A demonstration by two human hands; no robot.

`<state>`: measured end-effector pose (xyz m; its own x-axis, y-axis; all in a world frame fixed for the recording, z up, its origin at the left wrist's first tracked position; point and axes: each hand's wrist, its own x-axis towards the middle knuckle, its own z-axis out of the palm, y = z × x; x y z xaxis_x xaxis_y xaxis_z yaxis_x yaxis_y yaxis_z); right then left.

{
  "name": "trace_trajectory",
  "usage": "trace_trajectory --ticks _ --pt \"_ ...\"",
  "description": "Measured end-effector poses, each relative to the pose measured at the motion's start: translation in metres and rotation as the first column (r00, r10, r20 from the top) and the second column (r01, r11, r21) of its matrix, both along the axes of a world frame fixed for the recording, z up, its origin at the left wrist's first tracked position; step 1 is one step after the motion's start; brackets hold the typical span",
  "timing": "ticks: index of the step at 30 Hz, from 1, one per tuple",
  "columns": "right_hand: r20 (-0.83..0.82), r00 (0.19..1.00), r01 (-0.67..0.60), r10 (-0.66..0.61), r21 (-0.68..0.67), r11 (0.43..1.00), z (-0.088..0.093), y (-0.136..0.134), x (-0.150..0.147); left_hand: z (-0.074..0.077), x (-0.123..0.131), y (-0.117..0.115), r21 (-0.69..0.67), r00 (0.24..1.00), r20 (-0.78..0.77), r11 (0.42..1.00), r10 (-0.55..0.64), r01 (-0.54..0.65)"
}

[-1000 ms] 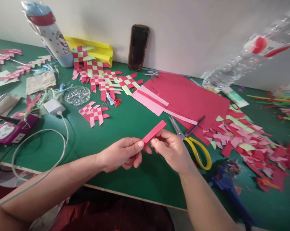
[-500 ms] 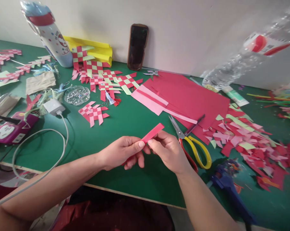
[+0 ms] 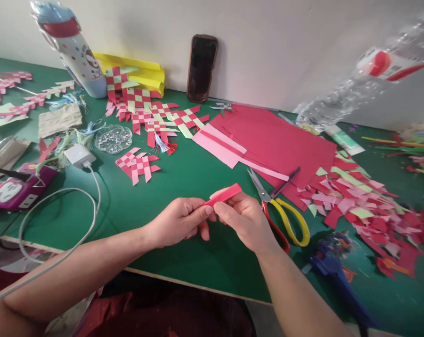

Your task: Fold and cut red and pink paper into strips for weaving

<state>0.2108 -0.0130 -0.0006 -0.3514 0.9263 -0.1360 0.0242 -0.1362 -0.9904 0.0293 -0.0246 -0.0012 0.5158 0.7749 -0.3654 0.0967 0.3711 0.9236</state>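
Note:
A narrow red paper strip is pinched between both hands above the front of the green table. My left hand grips its lower left end with thumb and fingers, which hide that part. My right hand holds the strip near its upper right end, thumb in front and fingers behind. Just right of my right hand lie scissors with yellow and red handles, blades apart. Beyond the hands, pink paper strips rest on red paper sheets. Woven paper fish lie to the left.
Paper scraps pile up at right, near a blue glue gun. A phone and a plastic bottle lean on the wall. A flask, bead box, charger and purple power strip stand left.
The red strip's right end has tilted slightly lower, and its visible lower part has slipped behind my left fingers. Both hands stay nearly in place, with small finger shifts.

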Motion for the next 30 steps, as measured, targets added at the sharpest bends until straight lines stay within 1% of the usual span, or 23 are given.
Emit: trace_trajectory --ticks 3,5,7,9,13,15,20,25,30 --pt "0.081 0.993 0.083 -0.087 0.040 0.996 -0.001 0.000 -0.002 0.001 0.001 -0.001 0.061 0.997 -0.082 0.998 -0.003 0.008" --pt "0.095 0.990 0.100 -0.105 0.049 0.994 -0.002 0.000 -0.002 0.001 0.002 -0.001 0.087 0.995 -0.100 0.996 -0.006 0.015" --pt "0.083 0.992 0.095 -0.098 0.036 0.995 -0.004 0.001 -0.002 0.001 0.001 -0.001 0.090 0.996 -0.084 0.996 -0.009 0.016" --pt "0.064 0.992 0.106 -0.107 0.024 0.994 -0.005 0.002 0.000 0.000 0.000 0.000 0.057 0.999 -0.041 0.998 -0.019 0.021" --pt "-0.015 0.979 0.206 -0.205 0.017 0.978 -0.007 0.004 0.006 0.000 -0.002 0.001 -0.062 0.998 0.057 0.997 -0.030 0.034" --pt "-0.043 0.973 0.229 -0.229 0.016 0.973 -0.006 0.005 0.008 0.001 -0.002 0.002 -0.105 0.995 0.094 0.994 -0.028 0.038" --pt "-0.049 0.956 0.291 -0.290 0.007 0.957 0.000 0.008 0.011 0.003 -0.004 0.004 -0.169 0.988 0.156 0.985 -0.019 0.046" --pt "-0.066 0.924 0.379 -0.378 0.000 0.926 0.002 0.011 0.015 -0.001 -0.005 0.005 -0.244 0.974 0.227 0.968 0.003 0.053" --pt "-0.079 0.916 0.391 -0.392 -0.027 0.920 0.002 0.012 0.017 -0.002 -0.007 0.005 -0.259 0.966 0.256 0.965 0.017 0.051"
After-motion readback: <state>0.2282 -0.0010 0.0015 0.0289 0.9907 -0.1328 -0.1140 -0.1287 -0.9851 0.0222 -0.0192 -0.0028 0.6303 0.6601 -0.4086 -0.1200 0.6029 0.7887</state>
